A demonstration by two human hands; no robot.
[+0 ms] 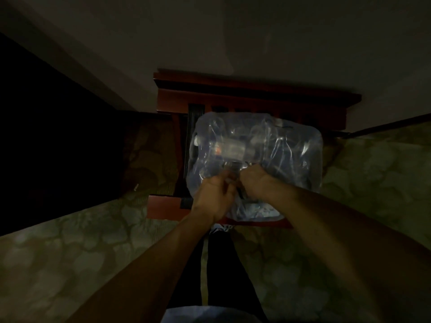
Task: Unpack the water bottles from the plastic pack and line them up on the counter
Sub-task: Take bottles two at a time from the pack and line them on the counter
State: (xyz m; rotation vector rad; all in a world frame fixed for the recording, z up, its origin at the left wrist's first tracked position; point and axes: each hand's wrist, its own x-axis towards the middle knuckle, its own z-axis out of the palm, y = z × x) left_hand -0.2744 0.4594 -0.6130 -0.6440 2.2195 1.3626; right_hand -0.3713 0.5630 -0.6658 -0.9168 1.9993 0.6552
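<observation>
A clear plastic pack (pixel 284 145) of water bottles lies on a dark red wooden stand (pixel 233 94) in a dim room. One bottle (pixel 229 148) shows through the wrap on its side, with a pale label. My left hand (pixel 213 197) and my right hand (pixel 258 180) meet at the pack's near edge. Both have their fingers curled into the plastic wrap, pinching it between them. The other bottles are blurred by the shiny film.
The stand is set against a plain wall (pixel 233 31). Patterned green carpet (pixel 70 252) spreads to the left and right. A dark area (pixel 46 136) fills the left side. My legs (pixel 217 264) are just in front of the stand.
</observation>
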